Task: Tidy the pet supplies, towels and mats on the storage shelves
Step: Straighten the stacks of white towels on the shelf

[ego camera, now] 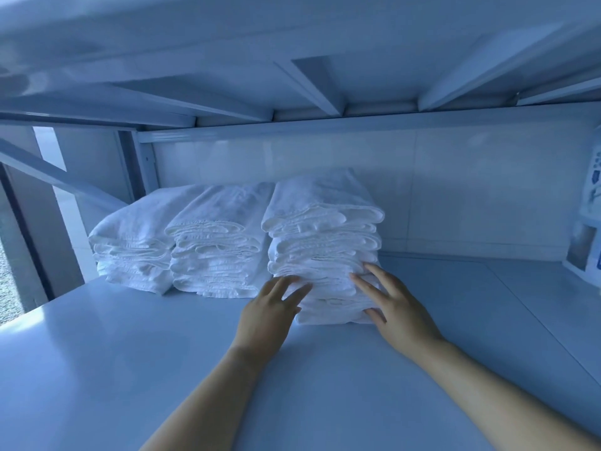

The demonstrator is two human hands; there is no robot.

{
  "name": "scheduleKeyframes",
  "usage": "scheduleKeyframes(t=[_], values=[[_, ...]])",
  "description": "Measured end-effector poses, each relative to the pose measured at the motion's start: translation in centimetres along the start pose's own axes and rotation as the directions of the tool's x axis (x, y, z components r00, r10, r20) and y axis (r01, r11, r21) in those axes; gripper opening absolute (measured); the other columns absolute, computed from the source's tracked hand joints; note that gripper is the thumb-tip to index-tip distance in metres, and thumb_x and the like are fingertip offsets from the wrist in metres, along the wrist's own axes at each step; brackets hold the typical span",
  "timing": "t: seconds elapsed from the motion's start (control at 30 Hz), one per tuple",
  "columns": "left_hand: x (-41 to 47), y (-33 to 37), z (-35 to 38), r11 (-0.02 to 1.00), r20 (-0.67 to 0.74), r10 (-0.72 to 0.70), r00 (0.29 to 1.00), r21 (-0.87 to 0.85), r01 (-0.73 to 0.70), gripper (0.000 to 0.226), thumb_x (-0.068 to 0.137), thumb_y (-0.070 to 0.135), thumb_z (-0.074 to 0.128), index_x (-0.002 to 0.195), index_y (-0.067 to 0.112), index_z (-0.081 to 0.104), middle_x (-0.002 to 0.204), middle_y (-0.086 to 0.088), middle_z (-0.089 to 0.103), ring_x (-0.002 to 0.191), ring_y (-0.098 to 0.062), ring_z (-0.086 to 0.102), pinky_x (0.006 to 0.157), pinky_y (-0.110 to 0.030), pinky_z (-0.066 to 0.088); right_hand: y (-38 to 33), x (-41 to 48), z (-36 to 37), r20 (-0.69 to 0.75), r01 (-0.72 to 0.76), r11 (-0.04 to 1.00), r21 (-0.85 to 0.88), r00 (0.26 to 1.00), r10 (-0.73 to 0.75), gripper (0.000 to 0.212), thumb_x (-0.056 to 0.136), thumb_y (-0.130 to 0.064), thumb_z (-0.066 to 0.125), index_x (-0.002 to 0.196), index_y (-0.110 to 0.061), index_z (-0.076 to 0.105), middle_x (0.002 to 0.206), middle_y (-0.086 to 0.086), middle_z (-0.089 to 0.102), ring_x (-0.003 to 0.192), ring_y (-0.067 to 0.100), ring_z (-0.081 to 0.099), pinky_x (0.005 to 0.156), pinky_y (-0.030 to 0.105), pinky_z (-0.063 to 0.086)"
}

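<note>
White folded cotton meets both bare hands at the front face of the tallest towel stack. The left hand (271, 309) lies flat with fingers spread and extended, its fingertips pressed against the lower folds of the stack; it closes around nothing. The right hand (395, 302) sits at about three o'clock from the left one, also opened out, its fingers fanned across the folded edges and its thumb low against the bottom layers near the stack's right front corner. Neither hand pinches or lifts any fabric; both merely rest flat against it.

The tall stack of folded white towels (322, 252) stands on the smooth pale shelf board (113, 369), around twelve o'clock from the hands. At nine o'clock from it, touching or just beside, stands a lower middle pile of folded white towels (216, 255), and farther toward nine o'clock a third, slumped pile of white towels (133, 252) near the shelf's left end. All three piles back toward the pale rear wall panel (455, 196).

Overhead at twelve o'clock runs the underside of the upper metal shelf with its cross braces (312, 83). At three o'clock, at the far right edge, a white container with blue printing (590, 196) is partly cut off.
</note>
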State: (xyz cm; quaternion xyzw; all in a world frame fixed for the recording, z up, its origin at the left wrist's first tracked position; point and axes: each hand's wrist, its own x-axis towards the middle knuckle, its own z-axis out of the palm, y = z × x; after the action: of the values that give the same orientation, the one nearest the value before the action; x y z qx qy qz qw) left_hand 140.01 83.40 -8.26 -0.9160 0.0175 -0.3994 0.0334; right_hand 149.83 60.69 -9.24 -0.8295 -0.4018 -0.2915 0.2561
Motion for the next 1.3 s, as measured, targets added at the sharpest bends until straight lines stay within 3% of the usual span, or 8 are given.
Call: scheduleKeyframes(t=[0.17,0.3,0.5,0.7,0.8,1.0,1.17,1.3], values=[[-0.1,0.0,0.2,0.999,0.004,0.044,0.999,-0.007,-0.044,0.058,0.062,0.021,0.084,0.114,0.036,0.063,0.114,0.012,0.061,0.107,-0.011,0.048,0.043,-0.02,0.048,0.2,-0.1,0.0,-0.028,0.004,0.999,-0.048,1.0,-0.006,0.072,0.074,-0.004,0.073,0.134,-0.034,0.045,0.14,-0.001,0.043,0.119,0.016,0.045,0.077,0.035,0.055],[0.6,0.4,0.5,1.0,0.012,0.028,1.0,-0.012,-0.028,0.067,0.057,0.018,0.087,0.116,0.037,0.062,0.107,0.009,0.061,0.101,-0.012,0.053,0.038,-0.022,0.045,0.6,-0.1,0.0,-0.037,0.03,0.998,-0.055,0.999,-0.032,0.069,0.073,-0.004,0.074,0.132,-0.03,0.049,0.133,0.004,0.049,0.12,0.024,0.049,0.083,0.037,0.054],[1.6,-0.9,2.0,0.997,0.027,0.077,0.997,-0.011,-0.076,0.082,0.051,0.002,0.082,0.121,0.036,0.056,0.106,0.011,0.043,0.092,-0.015,0.044,0.034,-0.022,0.045,0.7,0.7,0.4,-0.071,0.046,0.998,-0.045,0.996,-0.049,0.069,0.066,-0.002,0.08,0.127,-0.023,0.056,0.122,0.005,0.058,0.112,0.018,0.047,0.086,0.035,0.053],[2.4,-1.8,1.4,0.992,0.046,0.119,0.992,0.038,-0.121,0.081,0.042,-0.001,0.081,0.113,0.034,0.063,0.1,0.01,0.043,0.079,-0.016,0.061,0.031,-0.019,0.037,0.6,1.5,0.5,-0.062,0.101,0.991,-0.082,0.992,-0.106,0.068,0.063,-0.005,0.083,0.125,-0.021,0.059,0.117,0.004,0.059,0.107,0.018,0.046,0.083,0.031,0.052],[2.7,-2.2,1.2,0.996,0.052,0.074,0.996,0.034,-0.076,0.081,0.04,-0.004,0.081,0.109,0.035,0.063,0.095,0.011,0.044,0.074,-0.016,0.062,0.03,-0.018,0.03,-0.1,2.3,0.8,-0.031,0.087,0.994,-0.063,0.996,-0.089,0.066,0.062,-0.005,0.083,0.123,-0.02,0.061,0.115,0.005,0.059,0.103,0.027,0.057,0.083,0.032,0.051],[2.4,-2.7,1.3,0.999,0.106,-0.003,0.994,0.034,0.0,0.085,0.039,-0.007,0.081,0.111,0.034,0.062,0.09,0.007,0.057,0.073,-0.017,0.062,0.032,-0.015,0.012,-1.5,3.4,1.6,-0.021,0.005,1.0,-0.03,1.0,-0.005,0.06,0.068,0.001,0.076,0.122,-0.02,0.062,0.115,0.007,0.058,0.104,0.033,0.054,0.086,0.032,0.046],[3.5,-2.3,1.0,1.0,0.137,-0.011,0.99,-0.008,0.012,0.066,0.04,0.023,0.093,0.1,0.028,0.065,0.088,0.003,0.059,0.075,-0.021,0.063,0.034,-0.023,0.036,-1.8,3.8,1.6,-0.005,-0.028,0.999,-0.037,1.0,0.027,0.057,0.07,0.0,0.075,0.122,-0.019,0.062,0.116,0.008,0.058,0.104,0.033,0.053,0.088,0.03,0.043],[4.2,-2.2,1.1,1.0,0.128,-0.02,0.992,0.019,0.018,0.066,0.032,0.025,0.094,0.091,0.026,0.066,0.082,0.003,0.059,0.066,-0.022,0.062,0.036,-0.024,0.037,-2.0,4.0,1.6,0.022,-0.05,0.998,-0.049,0.998,0.051,0.056,0.074,-0.004,0.073,0.125,-0.021,0.06,0.12,0.006,0.056,0.109,0.03,0.051,0.09,0.032,0.045]])
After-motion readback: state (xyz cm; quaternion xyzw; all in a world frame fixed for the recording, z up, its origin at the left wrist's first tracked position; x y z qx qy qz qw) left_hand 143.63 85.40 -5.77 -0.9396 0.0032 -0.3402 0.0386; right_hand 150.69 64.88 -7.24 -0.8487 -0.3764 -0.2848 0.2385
